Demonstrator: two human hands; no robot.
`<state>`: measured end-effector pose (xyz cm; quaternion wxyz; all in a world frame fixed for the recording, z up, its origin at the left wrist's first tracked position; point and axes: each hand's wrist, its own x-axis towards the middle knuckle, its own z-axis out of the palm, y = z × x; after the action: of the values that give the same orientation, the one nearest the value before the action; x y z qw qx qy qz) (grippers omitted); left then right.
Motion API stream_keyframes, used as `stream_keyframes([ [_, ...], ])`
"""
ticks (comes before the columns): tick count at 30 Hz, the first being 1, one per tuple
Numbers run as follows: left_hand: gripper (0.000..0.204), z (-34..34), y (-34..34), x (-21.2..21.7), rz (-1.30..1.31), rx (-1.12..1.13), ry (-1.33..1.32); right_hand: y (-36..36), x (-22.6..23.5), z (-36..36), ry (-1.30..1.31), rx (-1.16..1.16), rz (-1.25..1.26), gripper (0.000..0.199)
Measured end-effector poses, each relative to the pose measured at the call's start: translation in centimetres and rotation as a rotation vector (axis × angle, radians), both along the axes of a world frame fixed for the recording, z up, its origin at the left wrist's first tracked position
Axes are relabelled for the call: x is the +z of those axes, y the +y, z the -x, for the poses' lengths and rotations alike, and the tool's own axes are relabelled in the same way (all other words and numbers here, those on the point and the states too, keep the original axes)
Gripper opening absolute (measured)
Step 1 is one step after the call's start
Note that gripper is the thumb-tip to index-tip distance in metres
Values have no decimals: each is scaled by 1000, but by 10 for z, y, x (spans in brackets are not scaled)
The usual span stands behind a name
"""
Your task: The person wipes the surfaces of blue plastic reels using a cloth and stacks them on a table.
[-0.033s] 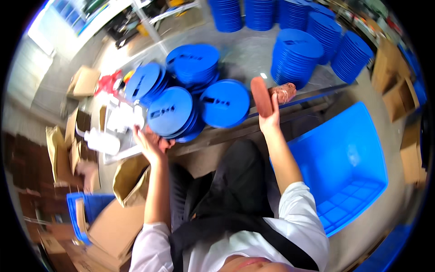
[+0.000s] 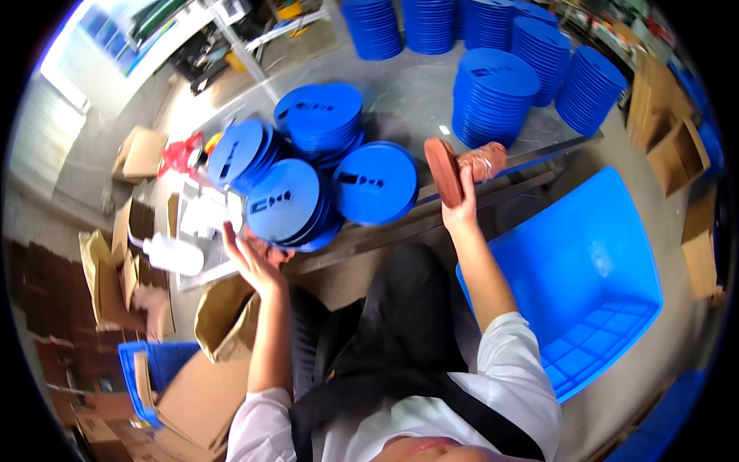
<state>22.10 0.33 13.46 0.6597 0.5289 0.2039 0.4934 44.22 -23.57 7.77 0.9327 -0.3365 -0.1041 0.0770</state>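
The right hand [image 2: 460,206] grips a brown disc [image 2: 444,172], held up on edge just in front of a roll of tape [image 2: 483,160] on the surface [image 2: 416,100]. The left hand [image 2: 250,258] is open, fingers spread, touching the underside of a leaning stack of blue lids [image 2: 283,202] (more stacks stand behind). A blue crate [image 2: 585,269] sits to the right, near the forearm.

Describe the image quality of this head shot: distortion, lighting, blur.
Head view: strong fisheye bending with a black rim around the circle; bright overexposed glare at the upper left by the pale wall; the stacked round blue plastic discs at centre are sharp, while the left hand is slightly soft; the right hand grips a brown round pad, evenly lit.
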Motion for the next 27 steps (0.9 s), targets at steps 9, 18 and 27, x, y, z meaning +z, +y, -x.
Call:
stream_keyframes([
  [9, 50, -173, -110, 48, -596, -717, 310, -135, 103, -149, -125, -659, -116, 43],
  [18, 76, -373, -186, 67, 315, -1013, 558, -158, 103, -252, 219, -253, 93, 52],
  [27, 59, -371, -192, 51, 309, -1018, 328, -124, 137, -193, 133, -366, 115, 48],
])
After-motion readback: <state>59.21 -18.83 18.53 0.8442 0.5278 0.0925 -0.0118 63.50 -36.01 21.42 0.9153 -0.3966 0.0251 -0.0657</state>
